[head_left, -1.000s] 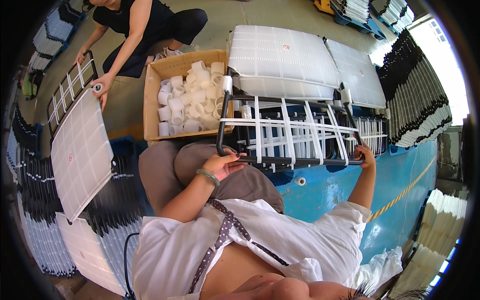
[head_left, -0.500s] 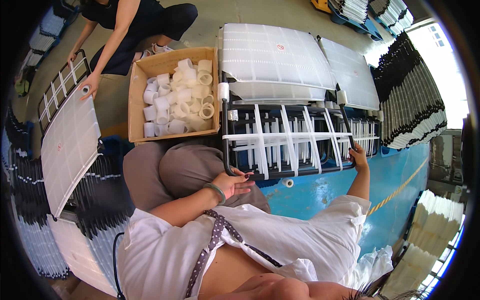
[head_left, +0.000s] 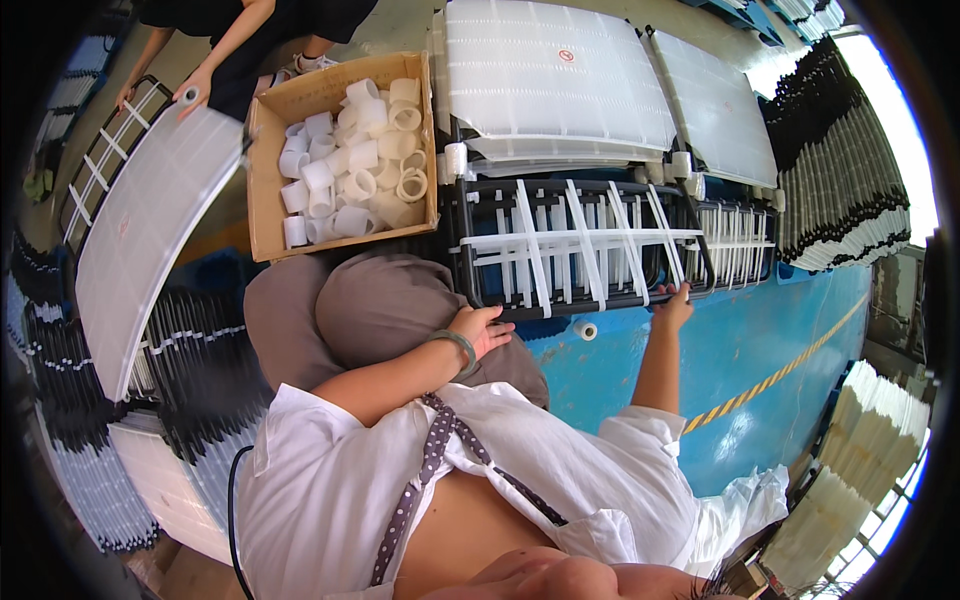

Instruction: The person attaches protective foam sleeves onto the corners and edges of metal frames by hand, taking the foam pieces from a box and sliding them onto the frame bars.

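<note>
In front of me lies a black tubular folding frame (head_left: 600,239) laced with white straps, joined to a white fabric panel (head_left: 560,95) behind it. White plastic sleeves sit at its upper corners, one at the left corner (head_left: 456,160). My right hand (head_left: 673,305) has its fingers curled on the front bar near the right corner. At the front left corner is my left hand (head_left: 482,332), its fingers stretched out and the thumb side against the bar. Beneath the frame, more strapped frames show partly.
An open cardboard box (head_left: 262,170) of white plastic sleeves (head_left: 363,155) stands left. One loose sleeve (head_left: 586,330) is on the blue floor. A co-worker's hand (head_left: 195,88) holds another white panel (head_left: 150,220). Folded frames (head_left: 840,170) are stacked at right.
The strapped frame has settled lower onto the stack. My right hand has shifted left along its front bar. The co-worker's panel has tilted and swung toward the box. The view has shifted slightly.
</note>
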The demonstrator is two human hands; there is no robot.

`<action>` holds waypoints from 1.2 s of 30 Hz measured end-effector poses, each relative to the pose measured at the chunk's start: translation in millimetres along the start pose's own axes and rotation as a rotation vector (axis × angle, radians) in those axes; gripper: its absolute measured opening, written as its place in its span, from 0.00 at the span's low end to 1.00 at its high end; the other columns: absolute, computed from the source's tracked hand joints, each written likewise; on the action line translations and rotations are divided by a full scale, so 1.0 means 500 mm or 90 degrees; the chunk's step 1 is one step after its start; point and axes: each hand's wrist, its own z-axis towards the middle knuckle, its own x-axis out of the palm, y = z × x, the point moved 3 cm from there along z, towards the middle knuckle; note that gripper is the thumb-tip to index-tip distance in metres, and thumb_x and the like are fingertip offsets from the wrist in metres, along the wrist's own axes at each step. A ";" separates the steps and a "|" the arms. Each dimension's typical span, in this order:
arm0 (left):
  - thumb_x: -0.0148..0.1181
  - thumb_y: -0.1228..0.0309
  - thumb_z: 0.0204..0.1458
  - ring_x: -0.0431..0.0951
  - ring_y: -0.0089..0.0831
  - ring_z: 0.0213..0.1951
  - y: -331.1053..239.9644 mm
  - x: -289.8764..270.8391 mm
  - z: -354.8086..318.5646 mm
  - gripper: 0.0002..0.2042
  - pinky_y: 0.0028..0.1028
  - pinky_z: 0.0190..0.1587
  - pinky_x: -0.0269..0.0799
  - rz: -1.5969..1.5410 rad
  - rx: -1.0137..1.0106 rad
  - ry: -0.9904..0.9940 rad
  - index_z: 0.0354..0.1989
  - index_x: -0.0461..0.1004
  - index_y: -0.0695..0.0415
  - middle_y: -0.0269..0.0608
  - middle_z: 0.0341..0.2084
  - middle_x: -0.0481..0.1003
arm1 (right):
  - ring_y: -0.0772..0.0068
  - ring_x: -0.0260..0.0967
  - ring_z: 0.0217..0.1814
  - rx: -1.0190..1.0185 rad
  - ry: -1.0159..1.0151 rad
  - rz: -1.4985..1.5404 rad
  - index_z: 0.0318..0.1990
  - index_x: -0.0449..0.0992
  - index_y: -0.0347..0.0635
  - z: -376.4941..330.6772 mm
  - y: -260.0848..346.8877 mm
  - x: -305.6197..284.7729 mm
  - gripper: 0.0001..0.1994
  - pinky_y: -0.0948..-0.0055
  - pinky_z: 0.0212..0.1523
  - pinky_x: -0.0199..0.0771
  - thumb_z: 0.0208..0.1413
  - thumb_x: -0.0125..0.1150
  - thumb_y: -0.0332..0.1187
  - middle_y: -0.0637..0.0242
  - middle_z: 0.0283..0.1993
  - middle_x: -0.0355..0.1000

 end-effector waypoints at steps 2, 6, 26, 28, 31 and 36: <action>0.50 0.80 0.47 0.63 0.49 0.50 -0.004 0.038 -0.042 0.26 0.48 0.53 0.58 0.057 0.089 -0.030 0.53 0.46 0.50 0.52 0.49 0.55 | 0.68 0.68 0.28 0.061 -0.010 -0.010 0.45 0.59 0.41 -0.100 -0.023 0.016 0.21 0.71 0.19 0.69 0.42 0.60 0.30 0.62 0.35 0.67; 0.50 0.78 0.48 0.65 0.47 0.47 -0.003 0.019 -0.037 0.23 0.48 0.51 0.58 0.057 0.136 -0.055 0.50 0.49 0.46 0.51 0.44 0.61 | 0.73 0.61 0.19 0.168 0.101 0.099 0.38 0.61 0.44 -0.215 -0.056 0.075 0.11 0.72 0.21 0.69 0.49 0.54 0.26 0.67 0.24 0.62; 0.46 0.80 0.50 0.56 0.49 0.55 -0.056 -0.029 -0.046 0.17 0.45 0.55 0.55 0.132 0.116 0.077 0.48 0.53 0.59 0.52 0.49 0.57 | 0.79 0.54 0.17 0.128 0.207 0.227 0.31 0.60 0.51 -0.267 -0.083 0.104 0.05 0.74 0.22 0.64 0.54 0.47 0.28 0.73 0.17 0.56; 0.47 0.79 0.50 0.48 0.51 0.60 -0.054 -0.024 -0.051 0.23 0.43 0.59 0.48 0.108 0.105 0.104 0.54 0.48 0.60 0.56 0.55 0.52 | 0.76 0.60 0.18 0.083 0.241 0.123 0.32 0.62 0.47 -0.244 -0.124 0.083 0.04 0.69 0.23 0.69 0.54 0.50 0.32 0.68 0.19 0.62; 0.48 0.80 0.48 0.55 0.38 0.58 -0.045 -0.005 -0.104 0.29 0.36 0.59 0.50 0.220 0.175 0.058 0.59 0.46 0.62 0.51 0.57 0.52 | 0.70 0.65 0.20 0.182 0.180 -0.191 0.36 0.63 0.39 -0.199 -0.200 0.044 0.11 0.67 0.20 0.71 0.52 0.53 0.37 0.62 0.22 0.65; 0.48 0.76 0.49 0.60 0.32 0.55 -0.108 0.037 -0.256 0.27 0.29 0.54 0.55 0.448 0.292 0.348 0.59 0.50 0.62 0.48 0.56 0.57 | 0.57 0.69 0.31 0.256 0.246 -0.304 0.43 0.61 0.31 -0.201 -0.289 0.025 0.24 0.56 0.31 0.72 0.47 0.56 0.44 0.52 0.37 0.67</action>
